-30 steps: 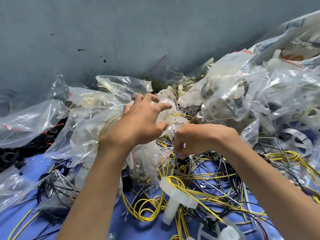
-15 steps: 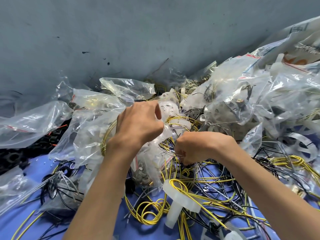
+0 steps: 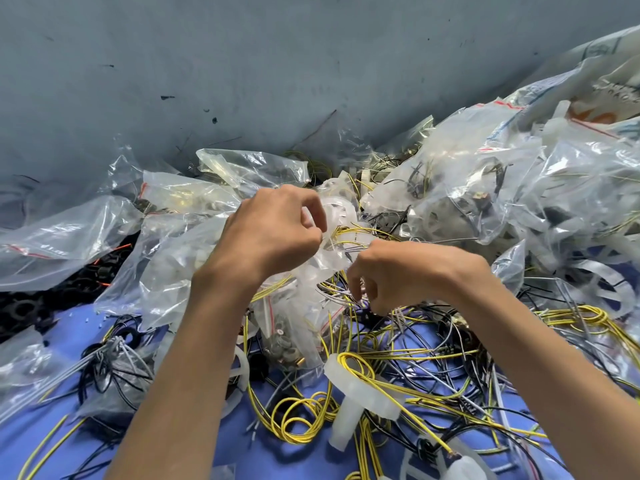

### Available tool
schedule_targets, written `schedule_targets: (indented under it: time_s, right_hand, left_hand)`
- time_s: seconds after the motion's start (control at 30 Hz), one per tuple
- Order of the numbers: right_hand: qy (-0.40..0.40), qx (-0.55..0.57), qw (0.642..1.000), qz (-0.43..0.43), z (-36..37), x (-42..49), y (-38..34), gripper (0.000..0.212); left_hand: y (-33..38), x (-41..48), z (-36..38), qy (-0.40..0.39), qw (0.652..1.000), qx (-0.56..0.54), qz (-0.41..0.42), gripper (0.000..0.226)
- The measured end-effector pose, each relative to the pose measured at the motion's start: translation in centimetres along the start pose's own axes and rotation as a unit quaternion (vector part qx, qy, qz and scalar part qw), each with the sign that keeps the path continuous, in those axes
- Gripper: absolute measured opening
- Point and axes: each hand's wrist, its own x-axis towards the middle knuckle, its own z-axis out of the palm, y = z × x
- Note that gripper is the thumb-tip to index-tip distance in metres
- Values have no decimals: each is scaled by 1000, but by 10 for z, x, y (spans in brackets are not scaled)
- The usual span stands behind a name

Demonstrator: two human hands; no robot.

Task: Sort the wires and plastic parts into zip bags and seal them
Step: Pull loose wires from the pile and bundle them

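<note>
Pinching yellow wires, left hand grip closed from splayed, right hand still grasping grey wires

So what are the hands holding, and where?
The left hand pinches the crumpled clear plastic zip bag at its top edge; the right hand pinches thin grey and yellow wires just below it.

Your left grip: fingertips curled out of sight | your right grip: fingertips buried among wires | zip bags: cut by right edge, contents too hazy to tell
</note>
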Motion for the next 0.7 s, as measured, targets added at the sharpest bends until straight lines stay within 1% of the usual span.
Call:
schedule_targets:
  time_s: [0.17, 0.33, 0.4, 0.47, 0.6, 0.63, 0.7]
  right_hand:
    - [79, 5, 997, 16, -18, -16, 8, 21]
    - [218, 21, 976, 2, -41, -34, 19, 22]
    - [263, 48, 964, 0, -48, -39, 21, 28]
    - [294, 92, 951, -13, -53, -43, 22, 40]
    - [324, 138, 935, -52, -55, -47, 18, 62]
    - [330, 141, 932, -59, -55, -48, 17, 65]
    - [345, 140, 926, -60, -57, -50, 17, 64]
  left_hand:
    - [3, -2, -7, 4, 1000, -9, 20, 23]
    - [5, -5, -12, 12, 999, -17, 25, 25]
    - [6, -5, -12, 12, 999, -21, 28, 26]
    - [7, -6, -13, 13, 999, -21, 32, 26]
    - [11, -9, -15, 16, 998, -30, 48, 28]
    - [12, -9, -16, 20, 998, -34, 53, 28]
    - [14, -10, -19, 29, 997, -43, 60, 28]
